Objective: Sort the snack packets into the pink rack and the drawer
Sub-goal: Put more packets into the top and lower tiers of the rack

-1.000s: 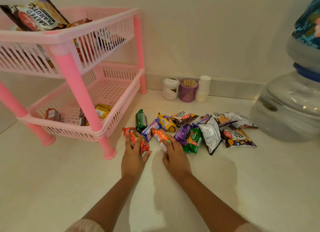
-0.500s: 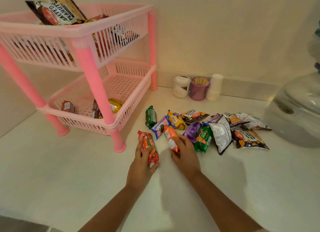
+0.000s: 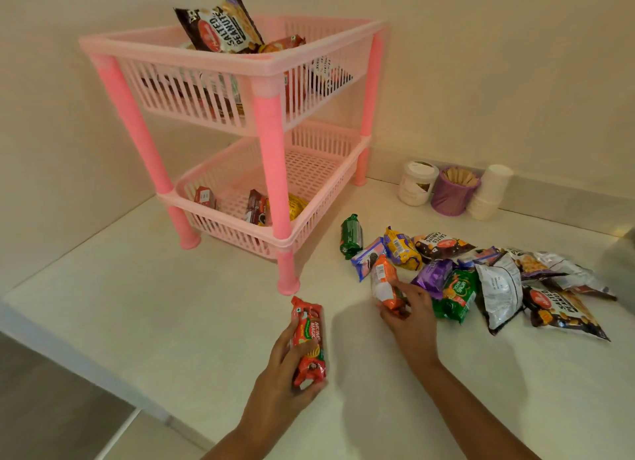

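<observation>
My left hand grips a red biscuit packet just above the white counter, in front of the rack. My right hand holds an orange packet at the near edge of the snack pile, which spreads to the right. The two-tier pink rack stands at the back left. Its top tier holds a salted peanuts bag and other packets. The bottom tier holds three small packets. No drawer is in view.
A white jar, a purple cup of sticks and stacked white cups stand against the back wall. The counter's front edge runs diagonally at the lower left, with floor below. A green packet lies nearest the rack.
Both hands have closed on their packets and drawn them back from the pile toward me. The camera has swung left, so the rack now sits more central.
</observation>
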{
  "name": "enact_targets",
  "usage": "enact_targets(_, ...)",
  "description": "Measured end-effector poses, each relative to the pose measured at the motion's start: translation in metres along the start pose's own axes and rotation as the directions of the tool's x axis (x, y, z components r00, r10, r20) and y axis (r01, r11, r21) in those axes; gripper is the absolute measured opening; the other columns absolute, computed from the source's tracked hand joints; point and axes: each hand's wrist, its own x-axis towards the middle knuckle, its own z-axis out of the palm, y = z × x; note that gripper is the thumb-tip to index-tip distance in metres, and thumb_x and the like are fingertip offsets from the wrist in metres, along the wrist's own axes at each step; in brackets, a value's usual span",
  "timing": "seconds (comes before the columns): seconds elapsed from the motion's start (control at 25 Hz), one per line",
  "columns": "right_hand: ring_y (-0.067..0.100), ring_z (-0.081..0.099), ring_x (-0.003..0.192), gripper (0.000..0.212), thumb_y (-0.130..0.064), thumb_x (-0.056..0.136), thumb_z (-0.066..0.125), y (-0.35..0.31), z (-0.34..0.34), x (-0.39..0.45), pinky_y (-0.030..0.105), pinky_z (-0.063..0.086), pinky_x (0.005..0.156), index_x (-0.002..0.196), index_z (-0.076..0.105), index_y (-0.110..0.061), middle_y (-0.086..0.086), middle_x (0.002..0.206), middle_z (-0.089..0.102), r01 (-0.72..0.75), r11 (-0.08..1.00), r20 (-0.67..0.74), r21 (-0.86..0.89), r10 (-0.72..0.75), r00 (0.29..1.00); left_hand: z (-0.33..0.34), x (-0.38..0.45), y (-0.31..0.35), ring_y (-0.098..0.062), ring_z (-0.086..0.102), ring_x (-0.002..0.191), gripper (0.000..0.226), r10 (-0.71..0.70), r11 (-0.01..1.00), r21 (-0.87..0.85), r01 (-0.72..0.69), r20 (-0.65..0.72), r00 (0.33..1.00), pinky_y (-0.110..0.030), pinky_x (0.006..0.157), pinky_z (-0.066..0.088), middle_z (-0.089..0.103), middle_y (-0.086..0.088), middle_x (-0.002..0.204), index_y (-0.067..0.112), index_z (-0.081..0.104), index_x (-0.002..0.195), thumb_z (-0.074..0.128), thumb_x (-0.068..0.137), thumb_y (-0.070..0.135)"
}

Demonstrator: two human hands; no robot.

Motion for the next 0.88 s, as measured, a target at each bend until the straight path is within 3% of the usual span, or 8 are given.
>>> enact_targets(0.12,0.000,0.053,0.088,0.047,-0.003,0.072,0.075,-0.020,0.017,0.002,-0.001,0.043,0.066,0.106,0.055,-0.030,-0.001,0.109,0.047,0.036,0.995,-0.007,0.090,-0.036,0.999,-0.021,-0.007,-0.003,0.017,0.042,0.115,0.057,-0.004,1.000,-0.026,0.003,-0.043,0.999,-0.014,0.079,0.054,0.010,0.032,0.148,0.044,0.043,0.120,0.073,0.072,0.042)
enact_targets(0.2,0.002,0.054,0.087,0.040,-0.006,0.073,0.075,-0.034,0.026,0.005,0.007,0.047,0.069,0.104,0.058,-0.027,-0.002,0.105,0.051,0.050,0.991,-0.042,0.125,-0.045,0.998,-0.036,-0.008,-0.002,0.018,0.040,0.119,0.056,-0.024,0.999,-0.050,0.019,-0.088,0.996,-0.018,0.080,0.055,0.013,0.035,0.147,0.040,0.048,0.120,0.071,0.069,0.049)
enact_targets(0.28,0.007,0.056,0.090,0.036,-0.008,0.075,0.073,-0.046,0.035,0.009,0.019,0.049,0.073,0.107,0.062,-0.019,-0.001,0.108,0.054,0.033,0.986,-0.057,0.162,-0.024,0.998,-0.052,-0.006,0.000,0.020,0.036,0.120,0.055,-0.020,0.998,-0.067,0.011,-0.145,0.989,-0.012,0.081,0.052,0.015,0.040,0.144,0.043,0.051,0.116,0.065,0.067,0.063)
enact_targets(0.36,0.014,0.058,0.094,0.034,-0.008,0.076,0.071,-0.055,0.042,0.011,0.019,0.048,0.073,0.107,0.063,-0.018,0.002,0.111,0.056,0.011,0.975,-0.060,0.221,0.002,0.998,-0.067,-0.001,0.003,0.024,0.031,0.121,0.051,0.002,0.998,-0.061,-0.014,-0.194,0.981,-0.002,0.080,0.045,0.017,0.038,0.144,0.051,0.047,0.113,0.058,0.067,0.071)
enact_targets(0.56,0.015,0.059,0.095,0.031,-0.009,0.076,0.071,-0.079,0.050,0.018,0.022,0.050,0.076,0.103,0.063,-0.021,0.004,0.114,0.059,0.038,0.945,-0.110,0.324,-0.002,0.994,-0.099,0.020,-0.006,0.023,0.024,0.125,0.062,0.029,1.000,-0.003,-0.031,-0.295,0.955,0.006,0.083,0.036,0.019,0.018,0.148,0.053,0.042,0.119,0.073,0.067,0.036)
enact_targets(0.72,0.007,0.059,0.089,0.032,-0.012,0.076,0.071,-0.106,0.051,0.039,0.010,0.048,0.074,0.099,0.060,-0.031,0.004,0.110,0.060,0.133,0.941,-0.232,0.311,-0.061,0.971,-0.120,0.045,-0.010,0.022,0.023,0.126,0.064,0.040,0.999,-0.006,-0.046,-0.369,0.928,0.008,0.083,0.032,0.021,0.015,0.148,0.055,0.040,0.119,0.072,0.068,0.034)
enact_targets(0.88,0.016,0.060,0.094,0.032,-0.008,0.077,0.068,-0.131,0.064,0.065,0.026,0.052,0.081,0.102,0.060,-0.026,0.011,0.114,0.058,0.189,0.921,-0.254,0.340,-0.103,0.962,-0.140,0.080,-0.008,0.021,0.021,0.128,0.063,0.089,0.995,0.001,-0.098,-0.430,0.899,0.008,0.088,0.029,0.021,0.012,0.149,0.052,0.037,0.121,0.070,0.070,0.036)
